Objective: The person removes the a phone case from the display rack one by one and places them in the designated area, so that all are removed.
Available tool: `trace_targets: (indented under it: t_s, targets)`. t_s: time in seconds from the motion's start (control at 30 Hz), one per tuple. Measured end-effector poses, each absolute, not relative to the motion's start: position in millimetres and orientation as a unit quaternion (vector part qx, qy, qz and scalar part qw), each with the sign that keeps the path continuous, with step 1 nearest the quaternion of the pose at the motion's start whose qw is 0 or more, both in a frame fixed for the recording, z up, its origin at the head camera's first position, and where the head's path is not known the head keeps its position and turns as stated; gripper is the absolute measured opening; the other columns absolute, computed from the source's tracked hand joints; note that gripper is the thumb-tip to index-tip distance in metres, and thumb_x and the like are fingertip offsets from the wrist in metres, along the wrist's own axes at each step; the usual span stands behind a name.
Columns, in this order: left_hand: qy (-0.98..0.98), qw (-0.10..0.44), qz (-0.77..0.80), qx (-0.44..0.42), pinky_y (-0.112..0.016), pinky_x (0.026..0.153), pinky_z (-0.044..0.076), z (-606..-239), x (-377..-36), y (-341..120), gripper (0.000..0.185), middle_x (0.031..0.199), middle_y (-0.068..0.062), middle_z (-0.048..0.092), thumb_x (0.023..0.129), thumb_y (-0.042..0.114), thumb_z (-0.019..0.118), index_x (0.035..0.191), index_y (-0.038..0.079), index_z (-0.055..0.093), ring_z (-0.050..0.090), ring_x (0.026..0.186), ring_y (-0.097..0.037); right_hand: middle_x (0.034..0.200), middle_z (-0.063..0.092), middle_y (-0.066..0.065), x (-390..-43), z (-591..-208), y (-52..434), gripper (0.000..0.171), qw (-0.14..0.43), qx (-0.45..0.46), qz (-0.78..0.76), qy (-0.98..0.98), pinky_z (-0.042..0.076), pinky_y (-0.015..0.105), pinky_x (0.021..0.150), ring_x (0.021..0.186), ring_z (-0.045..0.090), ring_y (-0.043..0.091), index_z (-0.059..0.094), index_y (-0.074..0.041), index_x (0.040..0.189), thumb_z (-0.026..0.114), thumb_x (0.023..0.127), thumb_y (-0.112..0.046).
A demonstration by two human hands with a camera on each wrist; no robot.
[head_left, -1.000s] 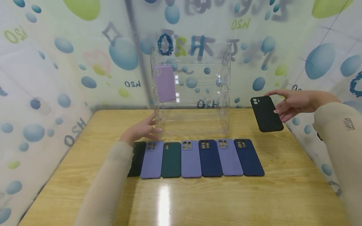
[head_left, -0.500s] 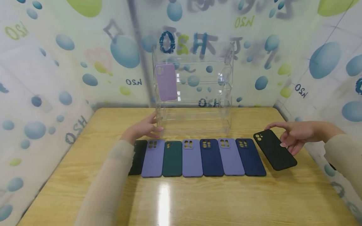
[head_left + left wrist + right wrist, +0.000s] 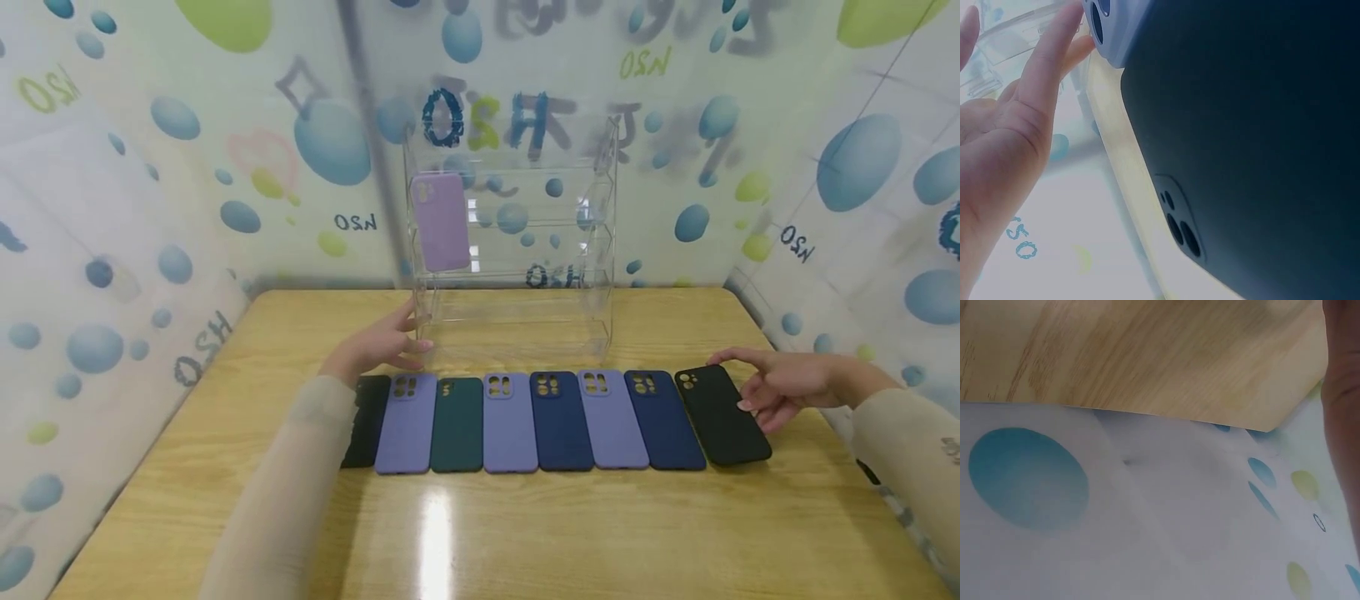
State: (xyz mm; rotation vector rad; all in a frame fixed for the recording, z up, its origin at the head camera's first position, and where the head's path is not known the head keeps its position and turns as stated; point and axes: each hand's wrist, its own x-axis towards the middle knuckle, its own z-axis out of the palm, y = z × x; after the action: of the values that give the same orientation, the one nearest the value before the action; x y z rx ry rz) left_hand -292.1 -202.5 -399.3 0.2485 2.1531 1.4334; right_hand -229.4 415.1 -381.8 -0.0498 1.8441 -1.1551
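My right hand [image 3: 787, 385] pinches a black phone case [image 3: 722, 415] by its edges at the right end of a row of cases. The case is down at table level, close beside a dark blue case [image 3: 666, 421]; whether it lies fully flat I cannot tell. My left hand [image 3: 378, 340] touches the lower left side of a clear tiered rack [image 3: 517, 310], its fingers nearly straight. In the left wrist view that hand [image 3: 1007, 134] is beside a large dark case [image 3: 1247, 137]. A light purple case [image 3: 441, 222] stands in the rack's upper left.
The row on the wooden table [image 3: 570, 533] also holds lavender cases [image 3: 510, 429], a green case [image 3: 457, 429] and, partly behind the left sleeve, a dark case [image 3: 369, 425]. Patterned cloth walls [image 3: 697, 158] enclose the table's back and sides.
My right hand has lowered the black case from above the table to the row's right end, turning it into line. The left hand keeps its place at the rack.
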Motion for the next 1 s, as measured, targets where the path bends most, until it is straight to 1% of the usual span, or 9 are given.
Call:
trace_targets:
  t_s: [0.17,0.37,0.43,0.6,0.7,0.8,0.87,0.9,1.0]
  targets:
    - [0.796,0.270,0.532,0.097,-0.048,0.092,0.056,-402.5,-290.2,-201.3,0.100,0.166,-0.011,0.010,0.094,0.007,0.064,0.150,0.055,-0.003,0.052,0.130,-0.039,0.068,0.034,-0.001,-227.8,-391.1,415.7,0.087,0.463,-0.017,-0.464,0.755,0.054,0.030,0.057,0.055,0.042,0.016,0.006,-0.022,0.154,0.059,0.089,0.002]
    - [0.797,0.262,0.536,0.097,-0.048,0.090,0.057,-399.9,-290.3,-201.5,0.099,0.165,-0.013,0.011,0.094,0.005,0.063,0.154,0.047,-0.004,0.051,0.131,-0.040,0.069,0.040,0.000,-226.4,-394.8,415.8,0.087,0.454,-0.012,-0.455,0.766,0.056,0.032,0.058,0.055,0.045,0.015,0.008,-0.022,0.155,0.061,0.089,-0.001]
    - [0.799,0.261,0.533,0.099,-0.048,0.090,0.057,-398.6,-290.1,-201.8,0.099,0.165,-0.014,0.010,0.094,0.006,0.063,0.155,0.045,-0.004,0.050,0.131,-0.041,0.071,0.048,0.003,-225.7,-395.1,415.0,0.087,0.454,-0.014,-0.451,0.769,0.059,0.034,0.062,0.057,0.051,0.016,0.008,-0.020,0.155,0.063,0.090,-0.004]
    - [0.800,0.260,0.532,0.093,-0.048,0.090,0.057,-396.8,-289.5,-201.8,0.099,0.164,-0.014,0.012,0.093,0.007,0.064,0.151,0.054,0.000,0.052,0.130,-0.040,0.076,0.061,0.010,-225.5,-395.3,411.0,0.086,0.450,-0.014,-0.433,0.781,0.060,0.034,0.062,0.059,0.060,0.018,0.009,-0.017,0.154,0.067,0.090,-0.009]
    - [0.800,0.260,0.533,0.095,-0.049,0.090,0.057,-396.6,-289.5,-201.7,0.098,0.164,-0.014,0.011,0.094,0.007,0.063,0.151,0.055,0.000,0.052,0.129,-0.040,0.076,0.061,0.010,-227.7,-394.0,408.5,0.086,0.449,0.001,-0.417,0.790,0.060,0.033,0.061,0.058,0.059,0.016,0.011,-0.017,0.153,0.068,0.089,-0.010]
    - [0.799,0.261,0.533,0.094,-0.048,0.090,0.057,-396.3,-289.4,-201.1,0.098,0.165,-0.014,0.011,0.094,0.007,0.063,0.151,0.054,-0.001,0.053,0.129,-0.040,0.081,0.064,0.013,-230.1,-391.2,405.7,0.087,0.445,0.018,-0.405,0.799,0.062,0.038,0.066,0.062,0.066,0.021,0.012,-0.016,0.153,0.069,0.087,-0.009]
    - [0.800,0.263,0.532,0.091,-0.048,0.090,0.057,-396.3,-289.4,-201.1,0.099,0.165,-0.013,0.011,0.094,0.007,0.063,0.151,0.054,-0.001,0.053,0.129,-0.039,0.085,0.067,0.017,-232.1,-387.4,404.2,0.089,0.445,0.024,-0.405,0.798,0.062,0.043,0.072,0.069,0.070,0.027,0.011,-0.015,0.154,0.069,0.087,-0.007]
    - [0.799,0.263,0.533,0.089,-0.048,0.090,0.057,-396.2,-289.5,-201.0,0.099,0.165,-0.013,0.011,0.094,0.007,0.064,0.151,0.054,-0.001,0.053,0.129,-0.039,0.088,0.068,0.020,-233.3,-384.4,403.7,0.090,0.447,0.023,-0.403,0.798,0.062,0.045,0.075,0.072,0.072,0.029,0.010,-0.015,0.155,0.069,0.087,-0.006]
    - [0.799,0.265,0.533,0.085,-0.048,0.090,0.057,-396.3,-289.9,-201.6,0.099,0.165,-0.012,0.010,0.093,0.006,0.063,0.151,0.055,-0.001,0.052,0.130,-0.039,0.089,0.068,0.019,-239.0,-370.0,400.2,0.090,0.452,0.015,-0.398,0.798,0.060,0.048,0.080,0.075,0.072,0.030,0.009,-0.016,0.156,0.068,0.088,-0.007]
